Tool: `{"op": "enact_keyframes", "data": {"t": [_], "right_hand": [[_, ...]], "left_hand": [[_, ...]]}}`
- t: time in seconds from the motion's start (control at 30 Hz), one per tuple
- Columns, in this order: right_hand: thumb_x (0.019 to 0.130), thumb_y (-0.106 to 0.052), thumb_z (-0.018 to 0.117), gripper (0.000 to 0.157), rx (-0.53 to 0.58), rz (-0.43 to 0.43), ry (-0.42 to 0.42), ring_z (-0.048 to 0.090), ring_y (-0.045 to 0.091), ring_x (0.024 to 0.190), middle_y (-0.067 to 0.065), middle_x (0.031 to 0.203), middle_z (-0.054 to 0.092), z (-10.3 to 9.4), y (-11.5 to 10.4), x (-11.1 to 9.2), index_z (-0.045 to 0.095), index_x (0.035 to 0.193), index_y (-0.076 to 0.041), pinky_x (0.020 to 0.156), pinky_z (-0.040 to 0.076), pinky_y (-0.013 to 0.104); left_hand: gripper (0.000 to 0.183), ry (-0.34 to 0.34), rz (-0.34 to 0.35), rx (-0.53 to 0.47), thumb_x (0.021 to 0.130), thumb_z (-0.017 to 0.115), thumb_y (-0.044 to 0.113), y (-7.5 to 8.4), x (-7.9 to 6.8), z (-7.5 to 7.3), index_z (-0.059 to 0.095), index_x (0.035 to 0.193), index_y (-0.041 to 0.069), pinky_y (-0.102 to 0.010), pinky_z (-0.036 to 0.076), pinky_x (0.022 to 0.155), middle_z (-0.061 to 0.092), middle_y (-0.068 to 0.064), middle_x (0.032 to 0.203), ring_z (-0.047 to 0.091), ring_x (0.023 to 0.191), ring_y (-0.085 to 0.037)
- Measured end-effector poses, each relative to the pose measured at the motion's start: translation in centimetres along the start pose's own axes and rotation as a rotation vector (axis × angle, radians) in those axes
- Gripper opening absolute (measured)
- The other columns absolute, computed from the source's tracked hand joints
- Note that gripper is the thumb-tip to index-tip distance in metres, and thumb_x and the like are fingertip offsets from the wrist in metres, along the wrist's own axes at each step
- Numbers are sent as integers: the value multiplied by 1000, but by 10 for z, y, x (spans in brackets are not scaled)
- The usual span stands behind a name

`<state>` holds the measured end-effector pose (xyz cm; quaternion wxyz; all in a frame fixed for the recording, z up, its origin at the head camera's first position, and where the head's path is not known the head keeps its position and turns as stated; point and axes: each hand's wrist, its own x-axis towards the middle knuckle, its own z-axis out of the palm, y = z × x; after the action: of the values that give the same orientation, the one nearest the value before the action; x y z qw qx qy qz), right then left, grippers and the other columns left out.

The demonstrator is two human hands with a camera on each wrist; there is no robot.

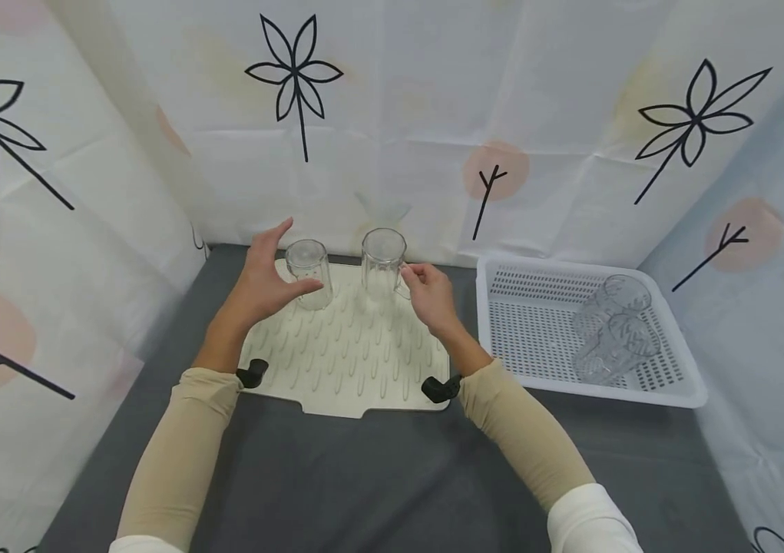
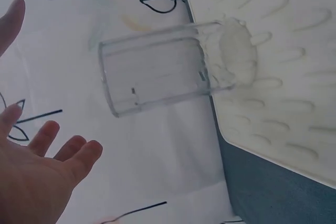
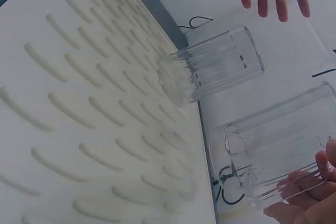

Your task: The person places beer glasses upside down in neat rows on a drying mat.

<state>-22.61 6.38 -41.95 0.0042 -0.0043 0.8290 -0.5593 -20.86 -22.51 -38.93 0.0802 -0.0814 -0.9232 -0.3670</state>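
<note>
A clear glass mug point(image 1: 309, 275) stands on the cream ribbed drying mat point(image 1: 357, 361), toward its back left. My left hand point(image 1: 263, 280) is beside this glass, thumb and fingers spread wide; the left wrist view shows a gap between the hand point(image 2: 42, 171) and the glass point(image 2: 155, 72). To the right is a second clear glass mug point(image 1: 382, 257), its handle pinched by my right hand point(image 1: 431, 298). In the right wrist view, the fingers curl at the handle of this mug point(image 3: 283, 135). Whether its base touches the mat, I cannot tell.
A white perforated plastic basket point(image 1: 523, 376) sits at the right with two clear glasses point(image 1: 616, 349) lying in its right part. Dark grey cloth point(image 1: 336, 476) covers the table. White patterned curtains point(image 1: 398, 100) hang close behind and at both sides.
</note>
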Motion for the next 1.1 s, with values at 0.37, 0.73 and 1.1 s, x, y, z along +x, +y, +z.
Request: {"op": "enact_keyframes", "data": {"t": [0.37,0.73,1.1], "right_hand": [[98,-33,53,35,16,45,85,60,25,105,12,117,66,9,18,3,64,119,-8,81,50,36],[97,-34,55,32,13,96,92,61,25,106,11,116,67,13,30,6,65,115,-10,84,51,39],[95,-33,57,31,-51,90,108,65,26,103,12,112,69,11,40,8,68,111,-9,84,53,40]], "left_hand": [[118,-97,-211,88,73,78,51,-59,-9,-3,-4,155,27,-73,21,106,3,-22,159,6,143,-52],[117,-212,-298,190,75,73,58,-105,-19,13,3,155,10,-72,15,108,10,-34,154,11,140,-56],[118,-305,-388,255,71,69,69,-127,-26,32,12,154,8,-72,7,110,8,-31,155,5,141,-56]]}}
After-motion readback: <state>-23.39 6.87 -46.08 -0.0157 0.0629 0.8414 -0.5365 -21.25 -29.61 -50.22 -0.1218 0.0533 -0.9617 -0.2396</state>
